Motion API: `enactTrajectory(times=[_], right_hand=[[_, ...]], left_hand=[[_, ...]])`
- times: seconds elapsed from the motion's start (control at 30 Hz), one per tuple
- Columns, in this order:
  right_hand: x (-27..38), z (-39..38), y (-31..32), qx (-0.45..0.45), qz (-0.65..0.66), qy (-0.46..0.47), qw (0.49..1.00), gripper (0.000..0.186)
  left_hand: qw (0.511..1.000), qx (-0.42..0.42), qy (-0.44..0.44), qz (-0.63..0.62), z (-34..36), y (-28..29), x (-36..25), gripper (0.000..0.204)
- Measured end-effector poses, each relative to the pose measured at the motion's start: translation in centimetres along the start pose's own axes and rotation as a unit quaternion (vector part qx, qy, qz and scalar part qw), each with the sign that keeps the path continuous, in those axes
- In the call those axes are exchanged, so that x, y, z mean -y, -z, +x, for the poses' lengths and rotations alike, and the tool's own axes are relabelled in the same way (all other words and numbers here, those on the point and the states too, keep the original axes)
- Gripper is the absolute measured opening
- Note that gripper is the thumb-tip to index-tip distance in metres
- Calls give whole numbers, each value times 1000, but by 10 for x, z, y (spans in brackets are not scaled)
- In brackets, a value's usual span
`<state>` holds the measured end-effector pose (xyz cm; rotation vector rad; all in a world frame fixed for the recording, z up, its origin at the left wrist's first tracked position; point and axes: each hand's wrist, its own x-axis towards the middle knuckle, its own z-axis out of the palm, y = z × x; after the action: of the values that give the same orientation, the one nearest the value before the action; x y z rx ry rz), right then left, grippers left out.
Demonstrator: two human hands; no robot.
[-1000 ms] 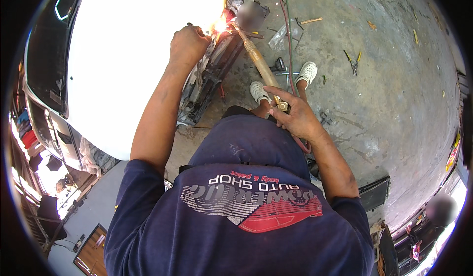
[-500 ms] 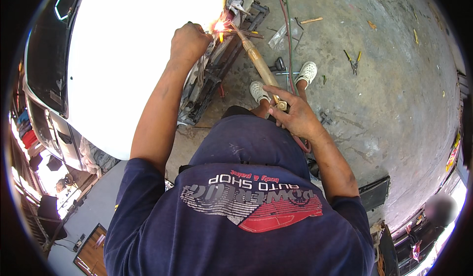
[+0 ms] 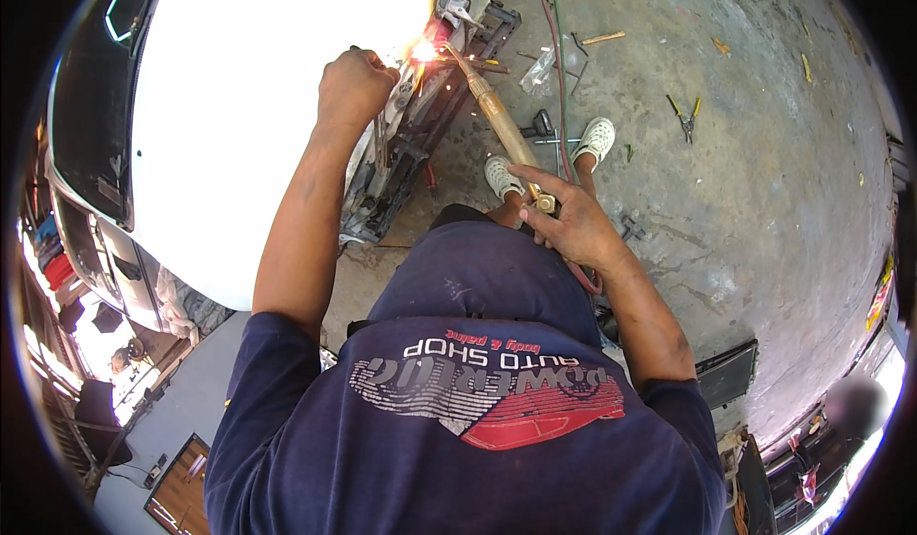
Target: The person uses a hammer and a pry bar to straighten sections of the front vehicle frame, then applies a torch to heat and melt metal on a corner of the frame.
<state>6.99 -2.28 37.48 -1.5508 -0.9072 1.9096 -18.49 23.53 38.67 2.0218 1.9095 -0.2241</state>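
Note:
My right hand (image 3: 578, 224) is wrapped round the rear of a brass gas torch (image 3: 506, 126), whose narrow tip points up and left. At that tip a bright flame (image 3: 426, 52) throws orange sparks onto glowing metal at the exposed front structure (image 3: 406, 143) of a white car. Just left of the flame is my left hand (image 3: 355, 91), closed, over the edge of the car's glaring white hood (image 3: 229, 143). A small dark end shows at its fingers; what it grips is mostly hidden.
Red and green hoses (image 3: 562, 86) run across the concrete floor by my white shoes (image 3: 597, 140). Yellow-handled pliers (image 3: 687, 119) lie to the right. A dark power tool (image 3: 543, 122) and a metal cross wrench (image 3: 557, 141) lie near my feet. A dark panel (image 3: 728, 374) rests lower right.
My left hand has shifted slightly left and down, away from the flame. Sparks now scatter more widely along the metal. The torch and my right hand stay nearly in place.

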Motion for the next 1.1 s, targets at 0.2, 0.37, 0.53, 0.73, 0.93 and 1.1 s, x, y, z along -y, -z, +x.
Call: enactTrajectory(times=[0.2, 0.37, 0.53, 0.73, 0.93, 1.1], right_hand=[[0, 1, 0, -3, -5, 0, 1000, 61], [-1, 0, -1, -5, -8, -5, 1000, 61], [-1, 0, -1, -3, -8, -6, 1000, 61], [-2, -3, -2, -8, 9, -5, 1000, 61], [-24, -19, 12, -78, 55, 39, 995, 64], [-47, -35, 42, -190, 105, 36, 976, 69]], left_hand=[[1000, -9, 2, -4, -5, -3, 6, 32], [999, -38, -11, -25, -10, -7, 13, 32], [999, -38, -9, -17, -13, -5, 17, 32], [999, -32, 1, -41, -25, 2, 23, 34], [992, -61, -15, -114, -47, 14, 43, 29], [988, -75, -4, -138, -70, 20, 66, 28]])
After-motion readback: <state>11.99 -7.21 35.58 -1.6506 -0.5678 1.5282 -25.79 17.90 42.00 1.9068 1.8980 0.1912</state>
